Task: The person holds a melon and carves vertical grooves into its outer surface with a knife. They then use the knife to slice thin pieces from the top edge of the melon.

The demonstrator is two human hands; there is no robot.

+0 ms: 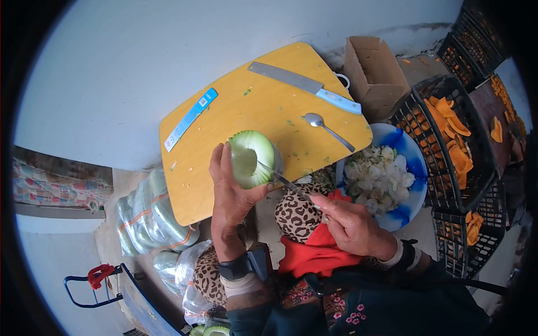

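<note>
A pale green hollowed melon [268,147] with a notched, zigzag rim is tilted with its opening toward me over the near edge of the yellow table [224,126]. My left hand [231,187] supports it from the left, thumb along the lower rim and fingers around the side. My right hand [350,224] is closed around a small thin-bladed knife [291,186], whose tip lies at the melon's opening near the right rim. Its handle is mostly hidden in my fingers. On the table lie a metal spoon [330,133] and a large knife [297,81] with a light blue handle.
A blue and white basin [413,208] holds pale scraps at the right. Black crates [476,162] with orange pieces and a cardboard box [386,84] stand beyond. A blue cardboard sleeve [190,120] lies on the table. Plastic-wrapped melons [154,213] and a trolley [92,305] are at the left.
</note>
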